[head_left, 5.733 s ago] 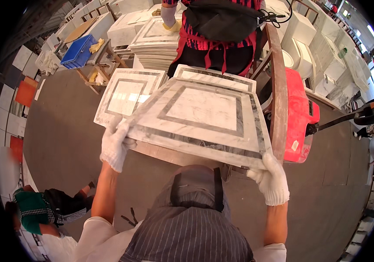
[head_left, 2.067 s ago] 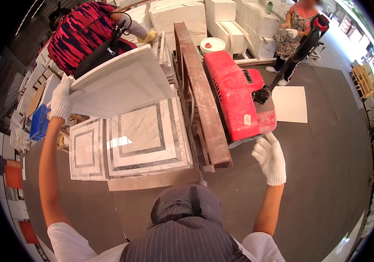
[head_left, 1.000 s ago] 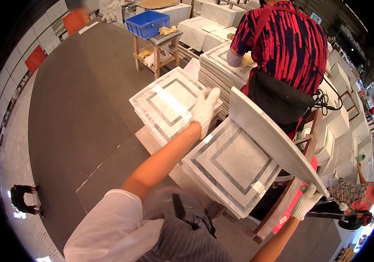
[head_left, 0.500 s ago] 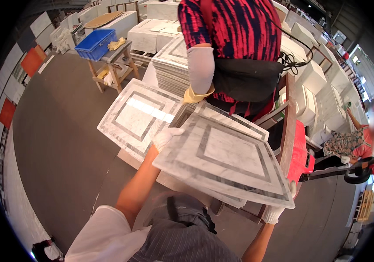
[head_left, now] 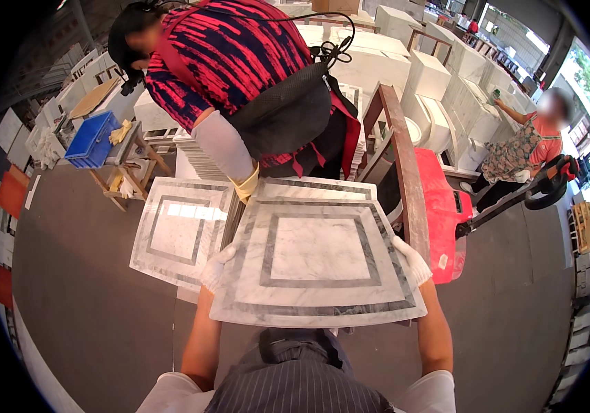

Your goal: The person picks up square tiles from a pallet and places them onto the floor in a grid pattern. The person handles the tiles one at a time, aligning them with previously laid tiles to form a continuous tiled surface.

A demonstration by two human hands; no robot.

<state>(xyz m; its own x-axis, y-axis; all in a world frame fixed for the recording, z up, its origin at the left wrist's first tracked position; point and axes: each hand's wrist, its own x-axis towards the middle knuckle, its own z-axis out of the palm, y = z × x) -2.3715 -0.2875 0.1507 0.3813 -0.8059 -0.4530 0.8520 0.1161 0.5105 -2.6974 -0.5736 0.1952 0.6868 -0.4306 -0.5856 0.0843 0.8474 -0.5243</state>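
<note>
A polished marble tile [head_left: 319, 248], white with dark grey inlaid frames, spans the space in front of my body. White-gloved, my left hand [head_left: 218, 268] grips its left edge. My right hand [head_left: 412, 260], also gloved, holds the right edge, fingers partly hidden by the tile. A matching tile [head_left: 177, 230] tops a stack to the left. Just beyond the held tile shows the far part of another patterned tile [head_left: 315, 190]. A co-worker's yellow-gloved hand [head_left: 246, 186] reaches down by the held tile's far left corner; its fingertips are hidden.
The co-worker in a red-and-navy shirt [head_left: 229, 69] bends over the stacks. A brown metal upright [head_left: 405, 172] and a red pallet jack [head_left: 439, 213] stand right. Farther off are a blue bin [head_left: 93, 141] on a wooden stand and a person in a floral apron [head_left: 515, 158].
The held tile has swung from a slant to square before me. My right hand has shifted from its near right corner up along the right edge. The co-worker appears farther left and bends lower.
</note>
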